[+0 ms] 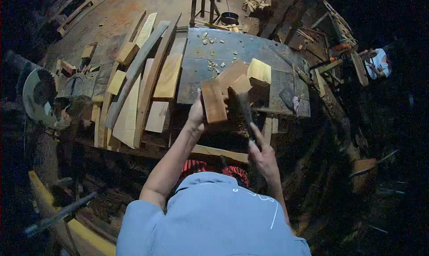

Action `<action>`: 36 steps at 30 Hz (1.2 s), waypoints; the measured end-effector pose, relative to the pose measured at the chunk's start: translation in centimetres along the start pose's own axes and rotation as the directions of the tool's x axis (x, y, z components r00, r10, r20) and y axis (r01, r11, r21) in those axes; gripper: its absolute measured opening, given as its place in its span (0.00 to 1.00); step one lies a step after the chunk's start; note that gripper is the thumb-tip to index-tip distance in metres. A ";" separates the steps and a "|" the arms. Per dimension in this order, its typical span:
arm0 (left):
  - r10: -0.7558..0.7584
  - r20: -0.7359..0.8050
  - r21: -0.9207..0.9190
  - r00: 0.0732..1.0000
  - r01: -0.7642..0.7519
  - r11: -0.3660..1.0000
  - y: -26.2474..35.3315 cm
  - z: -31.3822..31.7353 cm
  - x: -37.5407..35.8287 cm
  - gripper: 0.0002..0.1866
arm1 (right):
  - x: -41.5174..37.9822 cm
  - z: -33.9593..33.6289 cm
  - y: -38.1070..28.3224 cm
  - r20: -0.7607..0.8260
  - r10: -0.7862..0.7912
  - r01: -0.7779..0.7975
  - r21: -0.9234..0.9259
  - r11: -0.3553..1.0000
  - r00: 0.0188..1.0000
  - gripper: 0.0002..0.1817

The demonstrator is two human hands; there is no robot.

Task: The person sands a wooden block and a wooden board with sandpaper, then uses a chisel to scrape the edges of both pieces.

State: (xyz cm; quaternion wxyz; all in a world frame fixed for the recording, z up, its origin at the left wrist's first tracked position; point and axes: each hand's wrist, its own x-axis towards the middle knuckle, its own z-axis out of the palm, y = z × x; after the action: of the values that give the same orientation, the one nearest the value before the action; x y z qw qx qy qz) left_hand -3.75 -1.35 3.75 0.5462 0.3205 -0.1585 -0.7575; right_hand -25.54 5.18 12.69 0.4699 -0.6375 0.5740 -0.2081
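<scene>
My left hand [195, 113] is wrapped round the left side of a brown wooden block [214, 102] and holds it up at the near edge of the metal-topped workbench [194, 68]. My right hand [263, 155] is closed on a dark, long-handled tool [246, 111], blurred along its length. Its upper end overlaps a smaller piece of wood [241, 84], and I cannot tell whether the two are joined. Just behind lie another brown block [232, 73] and a pale yellow block [259, 71] on the bench.
Long boards [156, 77] and short offcuts lie along the bench's left part. A toothed circular blade [33, 95] stands at far left. Wood chips [212, 64] are scattered on the metal top. A dark flat piece [288, 96] lies at right. Another person [379, 63] is at far right.
</scene>
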 end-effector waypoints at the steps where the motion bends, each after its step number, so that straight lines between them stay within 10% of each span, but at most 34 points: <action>1: 0.055 0.003 -0.087 0.998 -0.055 0.995 0.3 -0.7 0.3 0.36 | -0.7 0.3 0.1 0.007 -0.002 0.002 0.003 1.000 1.000 0.26; 4: 0.071 -0.056 -0.084 0.996 -0.076 0.994 0.9 -1.4 0.8 0.36 | -2.3 0.9 -0.2 0.224 0.104 -0.109 0.009 0.994 0.969 0.27; 11: 0.047 -0.183 0.197 0.982 -0.010 0.980 1.2 1.8 -0.5 0.34 | -1.9 1.6 -0.8 0.194 0.124 -0.134 0.039 0.990 0.973 0.27; 21: 0.058 -0.144 0.216 0.988 -0.026 0.976 1.5 1.5 -0.5 0.32 | -2.1 2.1 0.2 0.132 -0.078 0.074 0.039 0.997 0.988 0.27; 27: 0.108 -0.164 0.269 0.981 -0.061 0.961 0.8 -0.7 0.3 0.32 | -1.9 1.8 -1.0 0.294 0.159 -0.169 0.008 0.986 0.942 0.27; 36: 0.111 -0.311 0.327 0.944 -0.004 0.945 0.9 1.0 -0.9 0.33 | -2.4 3.2 -0.8 0.211 0.025 -0.021 -0.023 1.000 0.977 0.27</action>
State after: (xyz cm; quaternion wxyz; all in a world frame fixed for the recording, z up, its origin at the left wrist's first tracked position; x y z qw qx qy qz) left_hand -3.57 -0.91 5.35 0.5273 0.5209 -0.1974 -0.6416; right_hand -23.15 8.52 12.52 0.5242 -0.6540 0.5302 -0.1279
